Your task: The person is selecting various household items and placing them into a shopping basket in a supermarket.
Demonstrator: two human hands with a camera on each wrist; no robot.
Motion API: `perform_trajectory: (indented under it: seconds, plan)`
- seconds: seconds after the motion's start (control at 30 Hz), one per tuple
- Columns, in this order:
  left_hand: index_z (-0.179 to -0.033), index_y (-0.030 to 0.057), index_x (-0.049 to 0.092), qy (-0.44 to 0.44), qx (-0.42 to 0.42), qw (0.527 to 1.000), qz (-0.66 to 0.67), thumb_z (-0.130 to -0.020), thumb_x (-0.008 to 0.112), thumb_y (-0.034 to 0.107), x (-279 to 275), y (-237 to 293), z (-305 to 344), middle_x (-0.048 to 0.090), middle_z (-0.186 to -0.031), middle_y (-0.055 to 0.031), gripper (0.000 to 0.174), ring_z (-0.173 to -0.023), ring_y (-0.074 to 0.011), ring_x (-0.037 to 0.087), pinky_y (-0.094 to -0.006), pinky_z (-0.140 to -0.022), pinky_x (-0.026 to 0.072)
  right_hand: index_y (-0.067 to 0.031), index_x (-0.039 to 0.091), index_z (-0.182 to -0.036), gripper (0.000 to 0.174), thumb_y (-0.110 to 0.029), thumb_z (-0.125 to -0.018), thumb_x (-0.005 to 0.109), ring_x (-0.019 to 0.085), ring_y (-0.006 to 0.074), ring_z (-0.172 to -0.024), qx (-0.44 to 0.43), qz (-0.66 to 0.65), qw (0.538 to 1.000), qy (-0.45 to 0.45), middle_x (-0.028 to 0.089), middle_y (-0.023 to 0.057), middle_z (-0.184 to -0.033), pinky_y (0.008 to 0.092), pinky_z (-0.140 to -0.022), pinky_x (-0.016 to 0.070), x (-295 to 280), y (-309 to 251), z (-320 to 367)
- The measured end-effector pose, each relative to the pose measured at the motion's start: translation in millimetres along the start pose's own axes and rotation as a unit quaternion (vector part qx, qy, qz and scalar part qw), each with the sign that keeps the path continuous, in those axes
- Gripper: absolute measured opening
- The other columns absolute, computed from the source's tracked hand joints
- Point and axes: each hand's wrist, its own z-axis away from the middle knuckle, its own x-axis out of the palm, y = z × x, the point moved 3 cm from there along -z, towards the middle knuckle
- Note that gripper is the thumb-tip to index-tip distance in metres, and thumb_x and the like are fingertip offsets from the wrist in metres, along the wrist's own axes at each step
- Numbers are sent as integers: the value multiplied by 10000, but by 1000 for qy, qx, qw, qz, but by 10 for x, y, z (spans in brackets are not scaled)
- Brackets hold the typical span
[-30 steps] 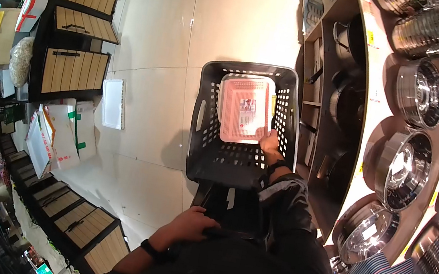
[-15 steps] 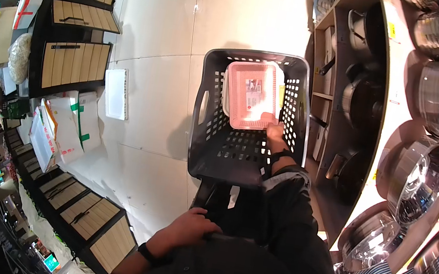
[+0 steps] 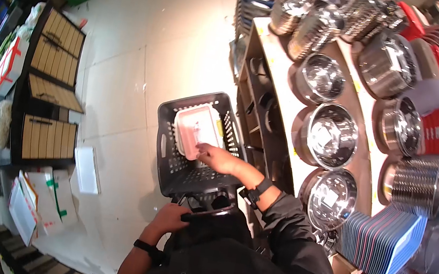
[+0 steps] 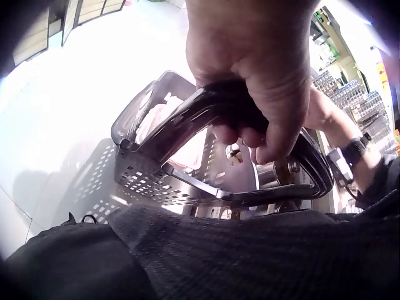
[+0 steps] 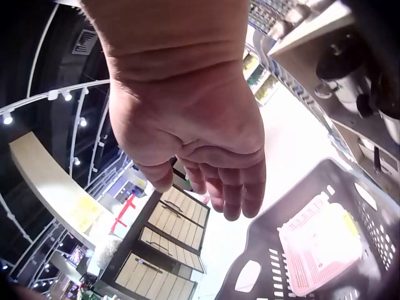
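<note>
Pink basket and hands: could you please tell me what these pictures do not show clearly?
- Pink basket: label washed out by glare, right wrist view.
- Pale tray beneath: mostly covered by that basket, head view.
- Right hand: fingertips hidden behind the left hand, left wrist view.

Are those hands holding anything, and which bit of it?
The left hand is curled round the curved black handle behind the shopping basket. The right hand holds nothing: its fingers are open, away from the pink basket.

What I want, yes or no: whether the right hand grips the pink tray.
No, the right hand is empty, its fingers apart from the pink tray.
</note>
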Motion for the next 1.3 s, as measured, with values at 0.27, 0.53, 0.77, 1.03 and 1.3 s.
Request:
perform_trajectory:
  seconds: [0.27,0.53,0.77,1.03,1.3]
  plan:
    - [-949,117,693,61,-50,997,17,-728,733,305,-567,-174,-416,678,-840,-161,293,-831,-359,655,-438,-729,521,-76,655,-1003,481,-511,-927,465,626,382,-985,89,223,971,5,676,179,-1000,483,-880,463,282,-183,787]
    - [-933,125,682,120,82,989,40,-754,726,347,-1119,-437,-770,682,-830,-152,289,-824,-360,656,-451,-718,515,-53,667,-911,603,-632,-745,646,591,328,-978,14,298,947,117,656,135,-939,420,-856,465,146,-595,384]
    - [-906,131,676,74,29,996,35,-759,683,348,-1537,-528,-1177,680,-807,-148,263,-806,-357,656,-449,-708,517,-58,682,-900,580,-580,-656,750,590,332,-972,46,255,952,166,659,134,-936,411,-871,462,-108,-577,-28]
    - [-979,149,678,60,18,998,9,-761,712,402,-1833,-610,-1529,685,-838,-148,336,-827,-351,659,-429,-723,519,-65,661,-891,565,-568,-657,768,513,352,-1136,-34,250,942,222,622,152,-1114,429,-969,401,-362,-492,-361]
    - [-983,121,654,56,-6,998,0,-787,696,403,-2120,-616,-1868,675,-877,-169,346,-874,-370,646,-439,-735,519,-40,673,-834,533,-531,-658,779,411,382,-1296,-78,266,933,231,563,194,-1280,461,-1057,345,-723,-457,-735]
